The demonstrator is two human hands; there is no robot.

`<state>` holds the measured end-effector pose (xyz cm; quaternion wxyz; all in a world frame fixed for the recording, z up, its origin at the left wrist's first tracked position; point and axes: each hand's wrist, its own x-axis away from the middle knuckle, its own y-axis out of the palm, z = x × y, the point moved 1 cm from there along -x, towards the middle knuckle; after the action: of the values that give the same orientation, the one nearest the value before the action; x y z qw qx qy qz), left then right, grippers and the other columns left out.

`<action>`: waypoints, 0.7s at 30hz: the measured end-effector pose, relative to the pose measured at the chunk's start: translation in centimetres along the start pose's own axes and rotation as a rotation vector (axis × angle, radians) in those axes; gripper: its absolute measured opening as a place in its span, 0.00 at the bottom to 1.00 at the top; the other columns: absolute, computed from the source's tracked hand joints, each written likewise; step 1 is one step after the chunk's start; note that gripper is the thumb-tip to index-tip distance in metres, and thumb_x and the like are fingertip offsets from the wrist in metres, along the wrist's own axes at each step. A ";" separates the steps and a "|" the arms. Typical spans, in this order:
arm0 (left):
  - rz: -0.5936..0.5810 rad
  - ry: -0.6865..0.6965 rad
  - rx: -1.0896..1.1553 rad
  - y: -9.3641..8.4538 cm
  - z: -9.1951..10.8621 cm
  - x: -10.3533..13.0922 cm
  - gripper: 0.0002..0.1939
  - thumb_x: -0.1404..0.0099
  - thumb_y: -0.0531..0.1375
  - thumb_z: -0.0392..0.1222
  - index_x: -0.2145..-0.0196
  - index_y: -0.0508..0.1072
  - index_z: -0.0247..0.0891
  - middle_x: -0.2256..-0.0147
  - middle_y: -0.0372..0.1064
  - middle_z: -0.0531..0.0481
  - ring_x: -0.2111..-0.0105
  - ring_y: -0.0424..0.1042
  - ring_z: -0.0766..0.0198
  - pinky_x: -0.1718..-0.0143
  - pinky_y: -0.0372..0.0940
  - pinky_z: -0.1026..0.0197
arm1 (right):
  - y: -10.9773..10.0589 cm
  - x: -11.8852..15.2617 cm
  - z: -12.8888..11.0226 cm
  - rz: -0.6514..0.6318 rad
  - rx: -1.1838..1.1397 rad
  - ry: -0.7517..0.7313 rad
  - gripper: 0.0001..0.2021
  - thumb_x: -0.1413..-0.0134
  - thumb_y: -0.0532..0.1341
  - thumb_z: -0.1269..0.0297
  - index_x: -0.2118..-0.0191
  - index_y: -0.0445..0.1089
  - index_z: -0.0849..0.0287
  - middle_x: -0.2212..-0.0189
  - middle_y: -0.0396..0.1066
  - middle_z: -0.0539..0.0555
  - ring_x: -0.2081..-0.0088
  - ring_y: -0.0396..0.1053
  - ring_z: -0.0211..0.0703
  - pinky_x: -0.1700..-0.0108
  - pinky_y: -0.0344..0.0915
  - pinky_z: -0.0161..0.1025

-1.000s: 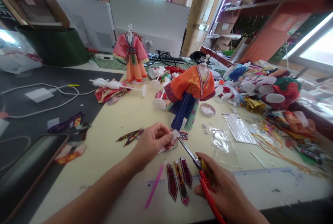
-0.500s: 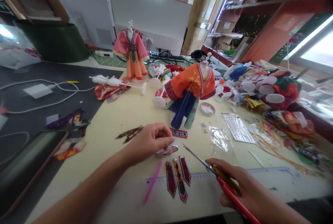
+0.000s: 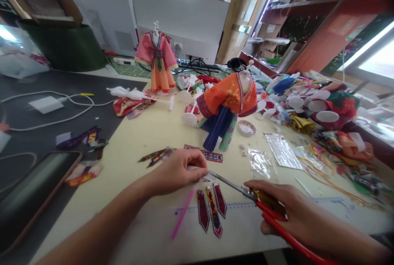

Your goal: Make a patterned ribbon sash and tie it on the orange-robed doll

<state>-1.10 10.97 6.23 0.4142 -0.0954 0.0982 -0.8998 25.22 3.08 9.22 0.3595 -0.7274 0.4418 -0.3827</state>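
Observation:
My left hand [image 3: 181,168] is pinched shut on a small whitish piece [image 3: 192,168], mostly hidden by the fingers. My right hand [image 3: 289,211] is wrapped around scissors [image 3: 229,183] with red handles. Their blade tips point left and reach my left fingertips; whether they touch the piece I cannot tell. Just below lie three pointed ribbon pieces, among them a dark red one [image 3: 203,211] with a dotted edge. A patterned ribbon strip [image 3: 213,156] lies behind my left hand, and darker pointed strips [image 3: 153,156] rest to its left. A pink stick [image 3: 182,215] lies below the wrist.
A doll form in an orange top [image 3: 230,94] stands ahead, with another in pink [image 3: 156,51] farther back. A small dish [image 3: 246,128] and clear plastic bags [image 3: 260,163] lie to the right, before a heap of doll clothes [image 3: 326,100]. A ruler [image 3: 240,206] and phone [image 3: 40,195] lie nearer.
The scissors have moved left, so that their tips now meet my left fingertips. My left hand has shifted slightly right and down, and the patterned oval piece under it is now mostly covered.

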 end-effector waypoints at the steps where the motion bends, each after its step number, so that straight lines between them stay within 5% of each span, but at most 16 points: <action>1: 0.002 0.005 -0.001 0.0 0.0 0.0 0.06 0.40 0.58 0.40 0.71 0.68 0.35 0.76 0.66 0.54 0.76 0.62 0.71 0.74 0.56 0.68 | -0.1 0.0 0.0 -0.006 0.008 0.003 0.30 0.61 0.69 0.58 0.47 0.66 0.46 0.67 0.75 0.49 0.69 0.71 0.43 0.67 0.69 0.36; 5: -0.002 0.020 -0.001 0.1 0.0 0.0 0.06 0.40 0.58 0.40 0.71 0.69 0.35 0.76 0.66 0.54 0.76 0.62 0.71 0.75 0.56 0.68 | -0.4 0.0 -0.2 -0.013 0.047 -0.004 0.29 0.60 0.68 0.54 0.47 0.66 0.48 0.74 0.73 0.48 0.75 0.69 0.41 0.73 0.66 0.35; 21: -0.023 0.010 -0.013 0.2 0.1 0.0 0.05 0.40 0.58 0.40 0.71 0.69 0.35 0.76 0.64 0.55 0.76 0.61 0.71 0.75 0.56 0.68 | -0.9 0.0 0.2 -0.041 0.117 -0.038 0.29 0.58 0.66 0.49 0.47 0.66 0.50 0.69 0.75 0.54 0.70 0.71 0.46 0.72 0.66 0.38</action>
<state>-0.91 10.84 6.26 0.4025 -0.0950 0.1051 -0.9044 25.74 3.49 9.91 0.4017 -0.7213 0.3967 -0.4012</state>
